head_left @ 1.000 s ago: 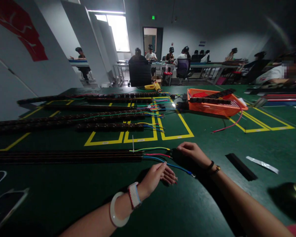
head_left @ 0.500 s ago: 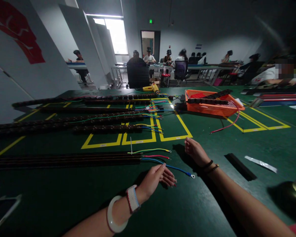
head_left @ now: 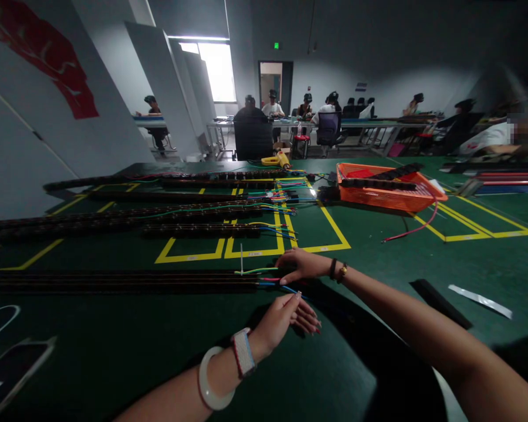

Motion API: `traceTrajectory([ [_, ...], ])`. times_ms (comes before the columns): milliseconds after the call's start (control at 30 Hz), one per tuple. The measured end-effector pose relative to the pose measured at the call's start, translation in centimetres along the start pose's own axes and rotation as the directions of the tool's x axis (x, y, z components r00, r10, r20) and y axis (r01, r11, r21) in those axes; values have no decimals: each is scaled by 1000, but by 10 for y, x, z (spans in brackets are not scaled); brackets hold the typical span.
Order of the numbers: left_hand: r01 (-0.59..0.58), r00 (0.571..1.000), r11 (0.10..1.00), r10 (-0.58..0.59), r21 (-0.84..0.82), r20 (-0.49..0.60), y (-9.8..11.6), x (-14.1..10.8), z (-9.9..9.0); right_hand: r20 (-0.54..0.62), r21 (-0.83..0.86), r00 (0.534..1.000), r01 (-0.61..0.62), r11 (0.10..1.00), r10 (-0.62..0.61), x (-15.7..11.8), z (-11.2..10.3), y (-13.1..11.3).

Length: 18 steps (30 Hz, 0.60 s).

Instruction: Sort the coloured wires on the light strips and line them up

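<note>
In the head view, a long black sleeved wire bundle [head_left: 127, 282] lies across the near table, with a green-yellow wire [head_left: 259, 271], a red wire [head_left: 270, 279] and a blue wire [head_left: 290, 289] coming out of its right end. Over these wire ends reaches my right hand [head_left: 303, 264], thumb and fingers apart; whether it touches them I cannot tell. My left hand [head_left: 286, 318] rests palm sideways just below the blue wire, fingers stretched loosely and holding nothing. A white cable tie [head_left: 242, 261] stands up from the bundle near its end. The far wire tips are hidden or in shadow.
Further back lie several black wire bundles [head_left: 193, 230] over yellow tape outlines. An orange basket [head_left: 387, 196] holds black pieces, and a yellow heat gun [head_left: 278, 160] lies behind. To the right are a black strip [head_left: 440, 302] and a silvery strip [head_left: 479, 300].
My right hand has moved left, from right of the wire tips to over the wires, its fingers now spread. My left hand stays near the blue wire. The view has shifted slightly.
</note>
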<state>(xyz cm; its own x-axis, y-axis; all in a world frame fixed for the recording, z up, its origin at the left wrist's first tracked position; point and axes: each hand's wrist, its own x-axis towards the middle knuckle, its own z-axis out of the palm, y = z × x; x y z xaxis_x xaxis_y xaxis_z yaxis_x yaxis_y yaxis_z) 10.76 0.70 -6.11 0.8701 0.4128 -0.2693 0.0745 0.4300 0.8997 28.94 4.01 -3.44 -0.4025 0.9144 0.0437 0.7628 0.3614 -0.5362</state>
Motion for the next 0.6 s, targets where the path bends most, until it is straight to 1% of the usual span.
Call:
traceTrajectory([
  [67,1,1000,1000,-1,0,3,0,0,0,82,-21,997,-4,1000,6,6,4,2],
  [167,8,1000,1000,-7,-19,3,1,-1,0,191,19,980,-59,998,54,8,8,5],
  [233,8,1000,999,-9,-36,-9,2,-1,0,230,45,970,-85,995,72,8,9,6],
  [300,-1,1000,998,-1,-57,-31,2,-2,0,253,62,965,-79,995,61,8,9,6],
  [367,-12,999,996,8,-83,-50,2,-2,-1,248,70,968,-67,995,48,8,9,3],
  [467,-14,998,990,5,-142,-62,4,-2,-2,193,48,980,-54,997,44,7,7,-2],
  [533,-13,997,980,-2,-198,-75,5,-1,-3,155,0,987,-33,999,33,5,6,-6],
  [600,-14,996,965,-8,-261,-84,6,1,-3,117,-86,993,-10,996,20,2,8,-10],
])
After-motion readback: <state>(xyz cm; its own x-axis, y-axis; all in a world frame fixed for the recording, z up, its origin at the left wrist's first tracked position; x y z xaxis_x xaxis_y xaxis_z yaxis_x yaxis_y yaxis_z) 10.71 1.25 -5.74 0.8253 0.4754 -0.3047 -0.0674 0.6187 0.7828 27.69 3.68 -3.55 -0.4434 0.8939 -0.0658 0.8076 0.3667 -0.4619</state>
